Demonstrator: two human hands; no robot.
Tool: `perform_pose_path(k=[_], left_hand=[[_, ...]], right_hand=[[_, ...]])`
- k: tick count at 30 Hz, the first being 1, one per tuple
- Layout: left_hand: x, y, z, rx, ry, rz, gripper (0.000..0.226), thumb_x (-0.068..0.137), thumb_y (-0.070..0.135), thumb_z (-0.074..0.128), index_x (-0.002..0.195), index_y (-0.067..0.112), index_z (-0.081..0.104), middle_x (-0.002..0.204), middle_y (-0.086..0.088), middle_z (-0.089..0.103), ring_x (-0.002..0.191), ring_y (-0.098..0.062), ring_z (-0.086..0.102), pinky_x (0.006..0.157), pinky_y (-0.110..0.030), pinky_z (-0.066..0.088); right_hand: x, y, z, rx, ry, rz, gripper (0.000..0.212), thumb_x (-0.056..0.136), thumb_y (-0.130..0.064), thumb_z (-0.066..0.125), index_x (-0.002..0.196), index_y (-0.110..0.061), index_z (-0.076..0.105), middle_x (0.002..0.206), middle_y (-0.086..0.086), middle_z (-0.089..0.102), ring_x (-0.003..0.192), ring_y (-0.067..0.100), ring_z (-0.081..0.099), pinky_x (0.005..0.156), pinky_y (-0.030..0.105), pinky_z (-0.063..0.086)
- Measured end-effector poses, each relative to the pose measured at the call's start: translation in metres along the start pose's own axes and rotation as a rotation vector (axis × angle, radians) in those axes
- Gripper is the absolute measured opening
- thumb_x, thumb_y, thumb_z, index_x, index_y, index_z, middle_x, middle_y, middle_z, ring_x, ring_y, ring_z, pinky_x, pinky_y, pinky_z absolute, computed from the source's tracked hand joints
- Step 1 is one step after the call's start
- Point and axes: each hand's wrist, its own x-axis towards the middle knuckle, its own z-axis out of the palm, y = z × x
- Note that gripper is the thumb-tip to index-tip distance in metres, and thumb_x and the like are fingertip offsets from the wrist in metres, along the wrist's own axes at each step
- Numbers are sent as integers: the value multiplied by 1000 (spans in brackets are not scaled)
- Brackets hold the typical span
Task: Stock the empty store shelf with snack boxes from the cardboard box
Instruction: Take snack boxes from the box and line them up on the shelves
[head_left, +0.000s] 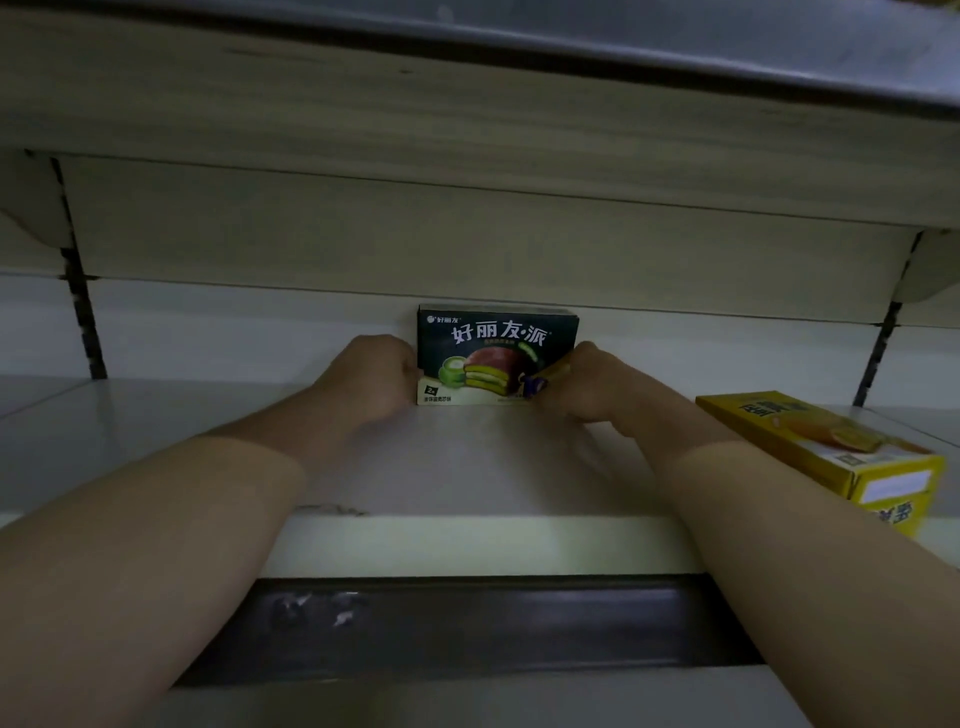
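green box (497, 354): upright at back of shelf (467, 467), printed face toward camera, back edge at or v. near the rear panel (363, 249); contact w/ panel can't be confirmed.
left hand (371, 376): at left edge of green box, fingers curled, knuckles toward camera; touching the box side. Whether fingers wrap behind it: cannot tell, tips hidden.
right hand (589, 384): at right edge of green box, fingers curled against lower right corner, covering part of print. Looks like a grip/steady, but fingertips not visible.
yellow box (831, 447): lying flat, right of green box and well apart, nearer shelf front, angled, one corner near the lip.
cardboard box: not in view.
step (judged): squaring first box against rear panel; shelf otherwise mostly unstocked, task early.
risk 1: green box stands on narrow base; if hands let go unevenly it could tip fwd, face down.
risk 2: if box isn't flush w/ panel, later rows would sit crooked.
risk 3: right forearm (779, 519) passes just beside yellow box; pulling arm back outward could nudge it off shelf front.
risk 4: low light, shelf above (467, 104) close overhead; knuckles may catch it on withdrawal.
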Motion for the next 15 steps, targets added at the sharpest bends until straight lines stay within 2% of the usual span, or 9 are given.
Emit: perform_pose_path(k=[2,5,8,11,13,15], left_hand=[[0,0,0,-20,34,1,25,96,24,55,82,6,64,95,-14,65,97,-29,59,70,-29,39],[-2,4,2,-87,-22,26,21,94,22,58,104,7,68,108,-10,66,107,-25,58,75,-25,38],[-4,7,3,-54,-170,64,30,98,16,50,127,11,60,129,-6,59,121,-22,52,88,-21,38],[-2,6,5,-30,-218,84,40,100,11,45,138,19,52,141,-7,50,128,-22,47,90,-16,33],[1,3,5,12,-216,83,42,98,11,46,139,23,51,139,-11,48,128,-24,46,91,-18,34],[4,0,5,29,-208,72,42,97,11,48,136,24,52,121,-15,51,119,-28,51,83,-22,36]], right_hand=[[-2,0,1,-57,-4,-9,33,90,-12,59,117,8,58,107,20,61,98,28,60,72,27,40],[-4,-1,-1,-81,-10,-6,34,92,-15,59,118,7,55,102,14,56,101,28,59,73,27,40],[-3,-1,-3,-54,-13,-5,39,91,-16,60,120,9,54,112,20,60,100,29,59,76,34,46],[-2,-2,-2,-1,-10,-13,34,92,-13,59,119,8,54,107,18,58,100,29,58,85,38,49],[0,-2,0,75,-2,-12,25,92,-11,60,113,1,55,99,13,58,96,27,57,93,44,49],[1,-3,0,164,6,23,21,90,-11,61,108,-7,51,86,6,54,91,23,54,95,47,48]])
